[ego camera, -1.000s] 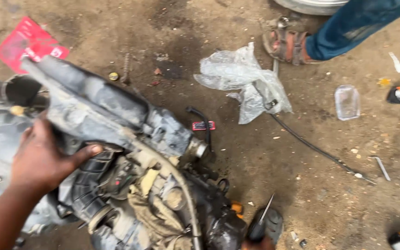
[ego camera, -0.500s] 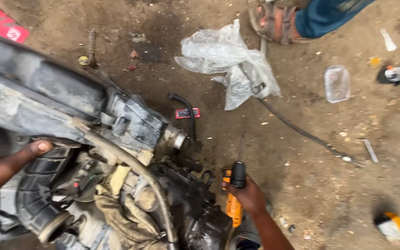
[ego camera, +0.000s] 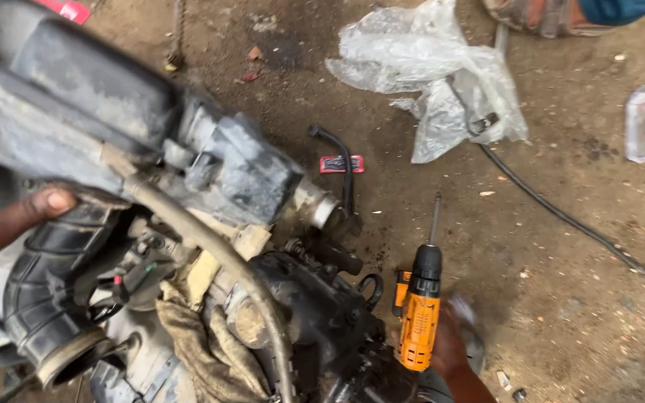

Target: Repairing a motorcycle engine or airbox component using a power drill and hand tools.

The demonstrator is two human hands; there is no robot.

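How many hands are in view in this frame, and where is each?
2. The left hand rests on the grey engine assembly at the left edge; the right hand grips the orange drill near the bottom. Others may be hidden outside the frame.

Head camera looks steeply down, close over engine point(ego camera: 188, 224)

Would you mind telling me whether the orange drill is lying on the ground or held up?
Held up: the right hand grips the orange drill by its handle, its long bit pointing away over the dirt ground.
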